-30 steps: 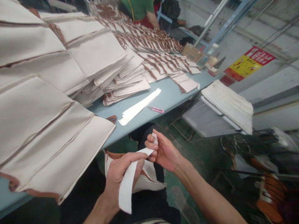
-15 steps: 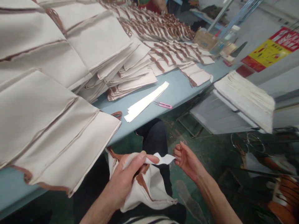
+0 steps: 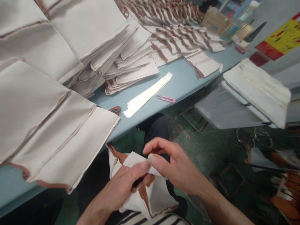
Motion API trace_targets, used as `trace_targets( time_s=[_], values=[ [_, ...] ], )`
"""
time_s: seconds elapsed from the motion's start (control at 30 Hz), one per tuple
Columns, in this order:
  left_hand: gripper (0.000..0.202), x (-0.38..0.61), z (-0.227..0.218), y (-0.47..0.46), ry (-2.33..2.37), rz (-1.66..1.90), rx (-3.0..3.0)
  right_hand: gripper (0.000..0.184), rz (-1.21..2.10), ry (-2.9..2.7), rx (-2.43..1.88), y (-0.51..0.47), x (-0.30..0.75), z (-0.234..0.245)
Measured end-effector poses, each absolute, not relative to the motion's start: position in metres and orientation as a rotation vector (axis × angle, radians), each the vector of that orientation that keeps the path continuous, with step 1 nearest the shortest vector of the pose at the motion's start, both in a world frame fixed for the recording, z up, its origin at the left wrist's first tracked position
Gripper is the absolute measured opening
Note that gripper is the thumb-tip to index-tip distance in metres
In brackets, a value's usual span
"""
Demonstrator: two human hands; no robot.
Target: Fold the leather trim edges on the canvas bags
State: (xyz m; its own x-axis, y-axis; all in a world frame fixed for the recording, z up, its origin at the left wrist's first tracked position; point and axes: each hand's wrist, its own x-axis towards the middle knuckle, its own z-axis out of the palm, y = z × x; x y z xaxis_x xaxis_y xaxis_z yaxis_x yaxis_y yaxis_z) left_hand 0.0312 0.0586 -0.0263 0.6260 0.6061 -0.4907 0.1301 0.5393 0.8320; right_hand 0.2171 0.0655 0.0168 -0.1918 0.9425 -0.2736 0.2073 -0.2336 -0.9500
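My left hand (image 3: 120, 186) is closed on a cream fabric piece (image 3: 161, 193) with brown trim, low over my lap. Its thumb presses a short white strip (image 3: 133, 158) against the piece. From the right, my right hand (image 3: 174, 165) reaches over with curled fingers, its thumb and forefinger pinched at the strip beside the left thumb. Part of the strip shows below the right thumb; the fingertips behind it are hidden. On the blue-grey table ahead lie more white strips (image 3: 147, 95) and small pink-handled thread snips (image 3: 166, 98).
Large cream pieces with brown edging (image 3: 53, 125) are stacked on the table's left, overhanging its edge. Rows of similar pieces (image 3: 182, 40) lie farther back, near a cardboard box (image 3: 215, 22) and a bottle (image 3: 245, 15). To the right, a pale stack (image 3: 257, 87) rests on a stand.
My right hand has come in from the right to meet the left hand at the white strip. The strip, stretched out to the right before, now lies across the left thumb. The view has shifted slightly.
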Motion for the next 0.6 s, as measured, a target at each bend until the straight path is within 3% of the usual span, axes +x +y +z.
trace_targets(
  time_s=[0.3,0.6],
  values=[
    [0.035,0.032,-0.020,0.064,0.829,0.364,0.987,0.019,1.997,-1.055,-1.466,0.076,0.198,0.010],
    [0.014,0.026,-0.030,0.060,0.854,0.487,0.963,0.009,1.683,-1.353,-1.637,0.077,0.190,0.004]
  ],
)
